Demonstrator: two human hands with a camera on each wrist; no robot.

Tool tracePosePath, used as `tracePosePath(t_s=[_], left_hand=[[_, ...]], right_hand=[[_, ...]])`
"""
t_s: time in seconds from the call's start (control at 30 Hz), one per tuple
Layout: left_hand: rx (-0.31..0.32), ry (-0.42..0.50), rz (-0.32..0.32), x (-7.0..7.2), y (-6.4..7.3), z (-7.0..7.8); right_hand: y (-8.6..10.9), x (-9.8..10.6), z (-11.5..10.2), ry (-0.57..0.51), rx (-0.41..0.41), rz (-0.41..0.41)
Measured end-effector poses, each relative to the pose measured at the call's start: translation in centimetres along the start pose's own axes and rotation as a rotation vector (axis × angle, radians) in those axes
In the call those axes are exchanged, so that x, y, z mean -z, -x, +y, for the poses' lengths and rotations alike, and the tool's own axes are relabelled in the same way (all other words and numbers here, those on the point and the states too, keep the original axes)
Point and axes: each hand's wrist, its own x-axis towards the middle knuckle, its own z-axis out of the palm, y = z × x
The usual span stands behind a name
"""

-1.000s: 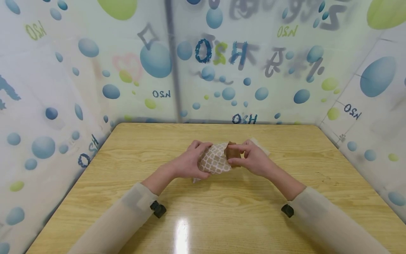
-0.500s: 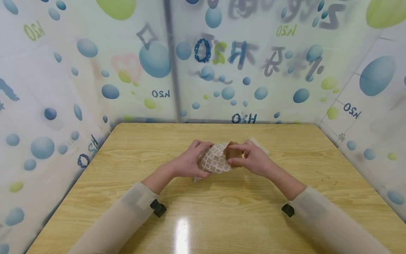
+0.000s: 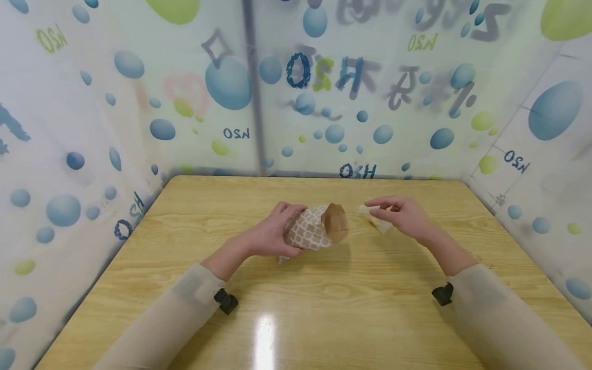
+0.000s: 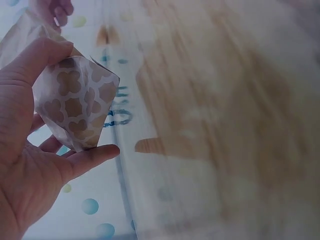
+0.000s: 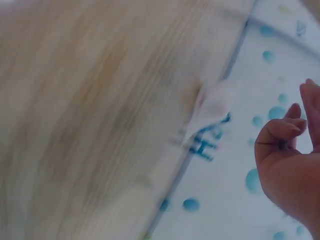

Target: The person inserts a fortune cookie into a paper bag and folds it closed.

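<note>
Paper bag (image 3: 305, 228), likely light and crushable, best held gently mid-body: left hand (image 3: 272, 234) grips it, right hand (image 3: 410, 218), fingers parted, hangs empty beyond its mouth (image 3: 337, 226).

The bag (image 3: 306, 230) sits in the left hand (image 3: 273, 234), over the worktop (image 3: 324, 303), its mouth facing right. Right of it, well apart, a small sheet (image 3: 382, 225) lies on the worktop, beside the right hand (image 3: 407, 217). A wall (image 3: 277, 115) stands behind the worktop.
</note>
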Motion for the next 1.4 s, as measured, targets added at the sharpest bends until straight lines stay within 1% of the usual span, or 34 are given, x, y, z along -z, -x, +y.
tracePosePath(t_s=[0.13, 0.27, 0.37, 0.53, 0.67, 0.77, 0.83, 1.0, 1.07, 1.2, 1.4], left_hand=[[-0.005, 0.000, -0.003, 0.0, 0.0, 0.0], [-0.015, -0.004, 0.000, 0.0, 0.0, 0.0], [-0.016, -0.008, 0.002, 0.0, -0.1, 0.1], [-0.017, -0.010, 0.007, -0.1, -0.2, 0.1], [-0.028, -0.015, 0.011, -0.1, -0.2, 0.0], [-0.029, -0.017, 0.015, -0.1, -0.3, -0.1], [-0.026, -0.014, 0.015, -0.1, -0.3, -0.1], [-0.028, -0.019, 0.014, -0.1, -0.2, -0.2], [-0.029, -0.022, 0.015, -0.1, -0.3, -0.1], [-0.023, -0.035, 0.019, -0.1, -0.4, 0.0], [-0.003, -0.028, 0.029, -0.1, -0.5, -0.2]], right_hand=[[-0.6, 1.6, 1.9, 0.092, -0.049, -0.027], [-1.3, 2.0, 3.1, 0.119, -0.043, -0.086], [-1.9, 2.0, 3.4, 0.147, -0.034, -0.122], [-2.9, 1.6, 3.4, 0.241, -0.066, -0.188], [-2.9, 1.1, 3.1, 0.253, -0.103, -0.238], [-2.7, 0.9, 2.9, 0.236, -0.133, -0.256], [-2.4, 0.7, 2.8, 0.236, -0.134, -0.247], [-1.3, 0.5, 2.6, 0.176, -0.098, -0.169], [-0.8, 0.7, 2.3, 0.126, -0.084, -0.144], [0.0, 1.2, 0.9, 0.033, -0.042, -0.135], [0.9, 1.3, -2.0, -0.094, 0.043, -0.100]])
